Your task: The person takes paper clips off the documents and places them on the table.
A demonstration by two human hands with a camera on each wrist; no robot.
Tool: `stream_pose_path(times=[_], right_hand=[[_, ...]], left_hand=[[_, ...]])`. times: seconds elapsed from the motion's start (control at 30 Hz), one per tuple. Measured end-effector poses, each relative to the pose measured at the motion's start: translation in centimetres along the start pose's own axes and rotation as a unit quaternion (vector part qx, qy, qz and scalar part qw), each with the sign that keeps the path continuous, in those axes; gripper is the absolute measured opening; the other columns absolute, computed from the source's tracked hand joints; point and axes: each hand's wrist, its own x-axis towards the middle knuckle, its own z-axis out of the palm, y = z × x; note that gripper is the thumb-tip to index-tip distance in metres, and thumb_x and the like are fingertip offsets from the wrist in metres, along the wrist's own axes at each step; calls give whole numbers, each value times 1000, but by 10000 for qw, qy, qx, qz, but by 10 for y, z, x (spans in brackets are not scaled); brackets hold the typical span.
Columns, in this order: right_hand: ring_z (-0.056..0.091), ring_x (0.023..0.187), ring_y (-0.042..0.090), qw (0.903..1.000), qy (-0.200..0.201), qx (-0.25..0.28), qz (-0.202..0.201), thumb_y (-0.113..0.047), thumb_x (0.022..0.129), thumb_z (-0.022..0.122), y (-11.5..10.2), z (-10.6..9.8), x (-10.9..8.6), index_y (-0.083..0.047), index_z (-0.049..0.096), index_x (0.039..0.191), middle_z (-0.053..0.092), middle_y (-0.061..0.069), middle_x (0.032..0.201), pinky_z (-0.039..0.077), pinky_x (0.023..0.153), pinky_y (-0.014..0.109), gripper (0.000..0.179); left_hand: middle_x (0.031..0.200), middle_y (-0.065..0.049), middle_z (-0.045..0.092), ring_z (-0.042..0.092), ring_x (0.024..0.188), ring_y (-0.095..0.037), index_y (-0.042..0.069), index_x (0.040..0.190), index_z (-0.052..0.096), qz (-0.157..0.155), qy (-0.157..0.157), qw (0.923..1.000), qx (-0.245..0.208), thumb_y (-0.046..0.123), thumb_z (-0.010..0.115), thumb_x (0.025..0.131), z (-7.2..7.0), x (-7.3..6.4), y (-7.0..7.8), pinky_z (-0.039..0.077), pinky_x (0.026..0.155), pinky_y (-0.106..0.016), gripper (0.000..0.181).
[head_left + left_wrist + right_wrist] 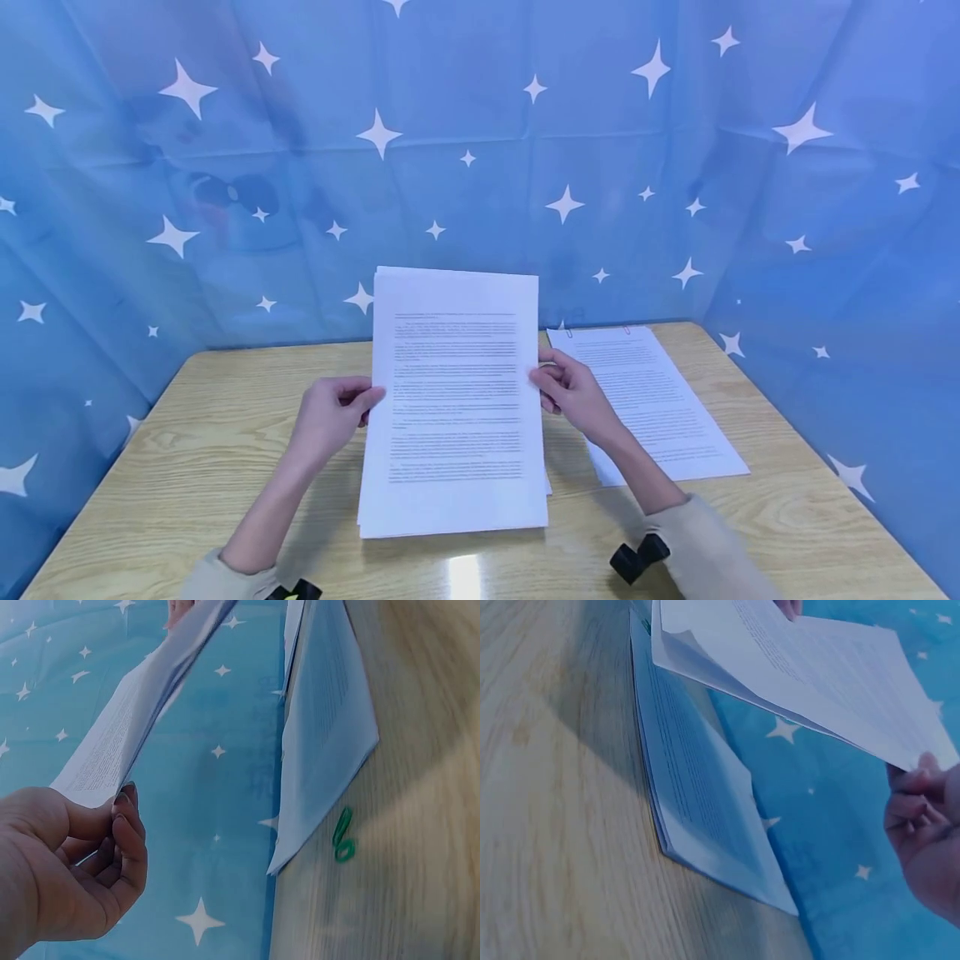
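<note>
A thin stack of printed paper sheets (455, 400) is held up above the table, its text facing the head camera. My left hand (330, 415) pinches its left edge between thumb and fingers. On the opposite edge, my right hand (577, 396) grips the sheets the same way. In the right wrist view the held sheets (810, 682) bow slightly and their near corners spread apart. Beneath them, another paper stack (322, 727) lies on the table, mostly hidden in the head view. Beside that lower stack are green paper clips (343, 838).
To the right on the wooden table (225, 417) lies a printed stack (667, 408) with two reddish paper clips (627, 330) on its top edge. A blue curtain (465, 192) with white stars stands behind the table and along its sides.
</note>
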Motion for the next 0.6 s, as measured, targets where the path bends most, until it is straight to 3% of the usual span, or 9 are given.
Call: stream_pose_path(times=[0.27,0.6], right_hand=[[50,60,15,9967,-799,-121,76,-9,106,53,-4,20,6,3,49,131,56,11,75,40,53,30,28],[51,54,17,9963,-696,-449,217,-15,104,58,-7,57,21,2,55,119,57,7,66,45,51,36,23]], left_hand=[[78,-6,64,57,74,-22,-2,111,74,-217,64,9993,283,15,66,100,-27,4,-10,45,60,-26,21],[93,-12,67,57,82,-25,-3,119,70,-539,229,9966,572,18,64,101,-55,10,-25,46,61,-26,29]])
